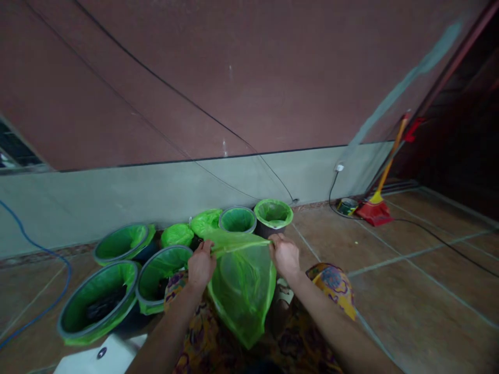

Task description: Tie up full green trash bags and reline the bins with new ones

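A thin, see-through green plastic bag [244, 285] hangs between my knees, its top edge stretched across from one hand to the other. My left hand [201, 266] pinches the left end of that edge, and my right hand [285, 254] grips the right end. Just beyond the bag stand two small lined bins, a grey-rimmed bin [237, 220] and a bin with green plastic folded over its rim [273, 213]. Left of my left hand is a larger bin [163, 278] with a green liner and something dark inside.
Two more green-lined bins [97, 304] stand at the left, near a blue hose [64, 259]. Green bundles [178, 235] lie by the wall. A white object [102, 356] is at lower left. To the right are a red dustpan [375, 213], a tin [347, 206] and a black cable [436, 236].
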